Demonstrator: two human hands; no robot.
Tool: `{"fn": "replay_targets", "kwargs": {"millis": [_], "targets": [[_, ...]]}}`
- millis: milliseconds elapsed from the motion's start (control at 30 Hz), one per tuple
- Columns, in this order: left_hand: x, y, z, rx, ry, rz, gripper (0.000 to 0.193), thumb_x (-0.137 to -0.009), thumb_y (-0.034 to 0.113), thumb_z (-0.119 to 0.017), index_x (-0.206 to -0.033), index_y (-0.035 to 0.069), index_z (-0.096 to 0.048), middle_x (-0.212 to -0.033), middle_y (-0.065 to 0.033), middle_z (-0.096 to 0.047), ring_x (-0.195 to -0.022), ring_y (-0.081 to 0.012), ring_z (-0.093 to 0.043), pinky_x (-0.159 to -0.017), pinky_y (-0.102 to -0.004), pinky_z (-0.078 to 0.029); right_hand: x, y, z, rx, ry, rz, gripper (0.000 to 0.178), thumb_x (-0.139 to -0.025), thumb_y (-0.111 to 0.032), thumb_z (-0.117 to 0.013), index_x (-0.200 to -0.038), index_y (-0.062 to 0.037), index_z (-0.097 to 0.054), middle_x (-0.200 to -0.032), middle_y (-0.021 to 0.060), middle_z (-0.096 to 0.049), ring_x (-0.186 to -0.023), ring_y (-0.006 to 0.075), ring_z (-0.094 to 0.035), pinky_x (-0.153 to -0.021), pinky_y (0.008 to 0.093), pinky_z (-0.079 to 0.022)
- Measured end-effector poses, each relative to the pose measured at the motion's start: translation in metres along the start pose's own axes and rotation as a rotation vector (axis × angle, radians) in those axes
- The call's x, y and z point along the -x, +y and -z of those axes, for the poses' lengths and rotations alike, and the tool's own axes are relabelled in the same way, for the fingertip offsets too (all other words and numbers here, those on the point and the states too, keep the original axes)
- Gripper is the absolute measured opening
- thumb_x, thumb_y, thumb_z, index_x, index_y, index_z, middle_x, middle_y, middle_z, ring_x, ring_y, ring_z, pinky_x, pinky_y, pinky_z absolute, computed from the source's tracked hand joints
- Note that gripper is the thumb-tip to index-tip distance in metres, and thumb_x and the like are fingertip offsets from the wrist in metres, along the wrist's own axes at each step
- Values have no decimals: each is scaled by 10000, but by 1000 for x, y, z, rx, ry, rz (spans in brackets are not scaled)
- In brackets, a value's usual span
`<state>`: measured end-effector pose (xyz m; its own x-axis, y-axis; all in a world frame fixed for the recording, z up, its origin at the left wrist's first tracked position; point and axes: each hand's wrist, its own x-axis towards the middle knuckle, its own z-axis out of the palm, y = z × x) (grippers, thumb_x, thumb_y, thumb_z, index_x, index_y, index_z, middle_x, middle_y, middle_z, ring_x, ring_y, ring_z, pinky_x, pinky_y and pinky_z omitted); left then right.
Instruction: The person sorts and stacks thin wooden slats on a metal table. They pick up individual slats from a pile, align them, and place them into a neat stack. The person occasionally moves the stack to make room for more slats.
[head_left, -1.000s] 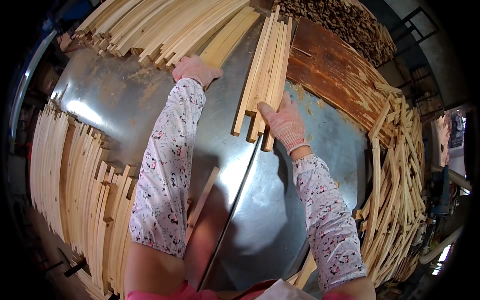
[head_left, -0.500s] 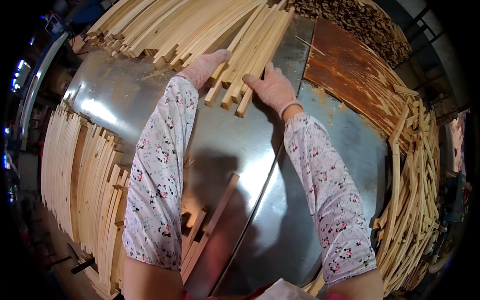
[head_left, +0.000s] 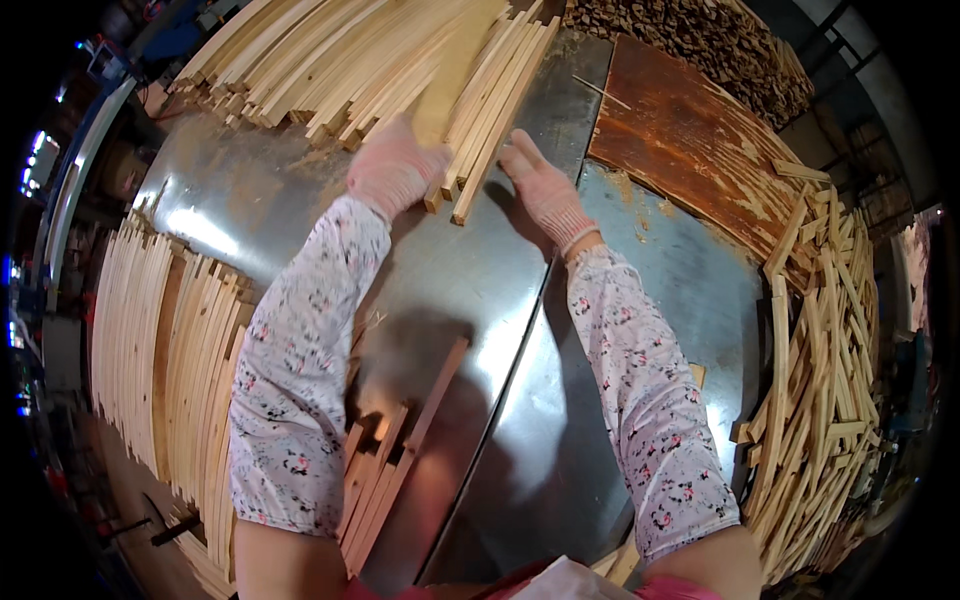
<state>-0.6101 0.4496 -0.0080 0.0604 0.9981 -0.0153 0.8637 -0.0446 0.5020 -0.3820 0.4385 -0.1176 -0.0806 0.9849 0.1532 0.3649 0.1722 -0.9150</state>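
My left hand (head_left: 393,168), in a pale pink knitted glove, is closed round the near end of a wooden strip (head_left: 455,70). That strip is blurred and tilted up above the others. Beside it, a small group of long, light wooden strips (head_left: 497,110) lies on the metal tabletop (head_left: 440,270), their near ends uneven. To the right of this group rests my right hand (head_left: 543,190), gloved alike, its fingers stretched out towards the strips and nothing in its grasp. Floral sleeves cover both my forearms.
A wide row of wooden strips (head_left: 300,60) lies at the far left, another stack (head_left: 165,350) at the near left. Several short strips (head_left: 400,465) lie by my left forearm. On the right are a worn brown board (head_left: 690,140) and a tangled heap of offcuts (head_left: 825,400).
My left hand has shifted slightly left and nearer, and a strip is now raised from the group in it. My right hand has let go of the strips and opened beside them.
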Motion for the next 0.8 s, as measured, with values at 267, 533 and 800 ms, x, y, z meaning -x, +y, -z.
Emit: {"fn": "replay_targets", "kwargs": {"millis": [267,533,800], "targets": [[225,-4,-25,76,-405,-434,640,-972,513,-678,-1372,27,-566,-1243,-218,-703,-1198,-355,-678,-1020,-433,-553,158,-136,-2,-145,19,-373,352,-1029,-191,-677,-1320,5,-654,-998,33,-733,-915,129,-685,-821,309,-562],[393,-139,60,391,2,-64,428,-1056,466,-643,-1129,45,-664,-1029,-146,-721,-1021,-311,-697,-893,-455,-587,318,-260,-35,382,-655,132,547,-913,-193,-776,-1428,-54,-654,-1164,244,-744,-1120,436,-692,-1039,494,-537],[566,-238,165,-517,-80,532,436,-948,410,-771,-1239,88,-734,-1381,-155,-678,-1351,-349,-583,-1136,-495,-457,531,-157,8,1055,234,-690,944,-824,-485,-853,-1568,-44,-474,-1517,296,-548,-1394,479,-528,-1190,534,-431]]}}
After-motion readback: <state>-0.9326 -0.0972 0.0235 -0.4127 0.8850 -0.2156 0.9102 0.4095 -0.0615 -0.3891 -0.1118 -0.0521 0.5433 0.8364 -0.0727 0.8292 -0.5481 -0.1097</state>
